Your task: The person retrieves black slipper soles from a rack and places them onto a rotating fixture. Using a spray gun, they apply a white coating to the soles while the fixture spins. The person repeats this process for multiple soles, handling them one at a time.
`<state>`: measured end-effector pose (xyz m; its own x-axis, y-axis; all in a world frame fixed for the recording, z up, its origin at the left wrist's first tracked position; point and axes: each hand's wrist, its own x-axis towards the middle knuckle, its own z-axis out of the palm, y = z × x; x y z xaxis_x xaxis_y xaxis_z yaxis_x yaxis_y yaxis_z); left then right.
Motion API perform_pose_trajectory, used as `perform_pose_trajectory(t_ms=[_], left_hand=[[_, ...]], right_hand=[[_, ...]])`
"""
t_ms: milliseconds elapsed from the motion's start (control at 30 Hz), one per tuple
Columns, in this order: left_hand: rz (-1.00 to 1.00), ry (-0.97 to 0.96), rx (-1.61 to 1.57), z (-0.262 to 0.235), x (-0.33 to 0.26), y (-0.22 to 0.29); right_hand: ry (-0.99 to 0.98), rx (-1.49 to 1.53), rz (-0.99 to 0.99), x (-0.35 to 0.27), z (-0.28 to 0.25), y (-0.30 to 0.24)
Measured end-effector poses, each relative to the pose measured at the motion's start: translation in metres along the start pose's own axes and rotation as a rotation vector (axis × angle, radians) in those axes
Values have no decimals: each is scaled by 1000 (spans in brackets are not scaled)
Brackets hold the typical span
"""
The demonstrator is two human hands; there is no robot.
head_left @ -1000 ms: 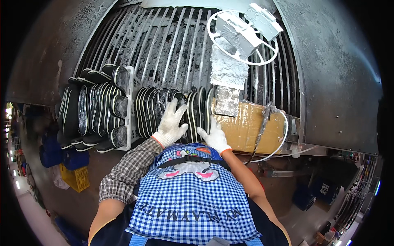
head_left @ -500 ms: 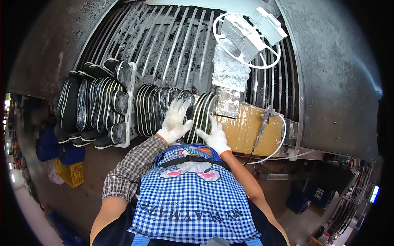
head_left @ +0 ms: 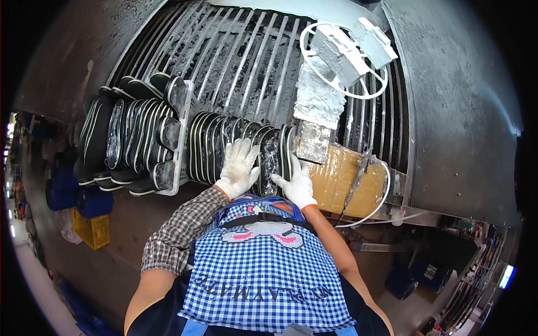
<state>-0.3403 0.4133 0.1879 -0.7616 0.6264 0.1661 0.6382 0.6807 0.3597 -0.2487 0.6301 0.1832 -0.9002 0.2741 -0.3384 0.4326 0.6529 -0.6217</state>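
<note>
Black shoe soles (head_left: pixel 207 148) with cream edges stand on edge, packed side by side in a row in front of me. My left hand (head_left: pixel 239 168), in a white glove, lies on the row with its fingers stretched out. At the row's right end, my gloved right hand (head_left: pixel 296 182) has its thumb on the near side of the last soles (head_left: pixel 270 159) and its fingers along their right side. The sole by my right thumb turns a shiny, mottled face toward me. The fingertips of my right hand are partly hidden by the soles.
A white plastic crate (head_left: pixel 185 134) filled with more soles stands on the left. Metal bars (head_left: pixel 241 61) run away behind the row. Right of my hands are a taped cardboard sheet (head_left: pixel 336 179), a white-crusted block (head_left: pixel 319 95), a white handwheel (head_left: pixel 342 61) and a white hose (head_left: pixel 384 193).
The gap between the right-hand bundle of soles and the rest of the row has closed. My left fingers have come off the shiny sole and lie flatter; my right hand stays at the end.
</note>
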Motion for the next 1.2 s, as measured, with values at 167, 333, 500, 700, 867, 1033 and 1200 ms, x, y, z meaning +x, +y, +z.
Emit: perform_pose_trajectory(t_ms=[167,333,500,700,867,1033,1200], left_hand=[[21,0,-65,-3,-2,-3],[33,-1,-70,-17,-6,3],[63,212,-158,-62,-10,11],[-66,505,-223,-144,-23,1],[-191,685,-67,-204,-45,-22],[-494,679,195,-257,-75,-86],[-950,258,273,-292,-79,-173]], right_hand=[[-75,66,93,-8,-7,2],[-74,6,104,-4,3,8],[-45,11,8,-4,-1,7],[72,161,-34,0,1,52],[72,163,-37,5,3,67],[70,125,-19,8,2,62],[105,65,-83,15,8,72]])
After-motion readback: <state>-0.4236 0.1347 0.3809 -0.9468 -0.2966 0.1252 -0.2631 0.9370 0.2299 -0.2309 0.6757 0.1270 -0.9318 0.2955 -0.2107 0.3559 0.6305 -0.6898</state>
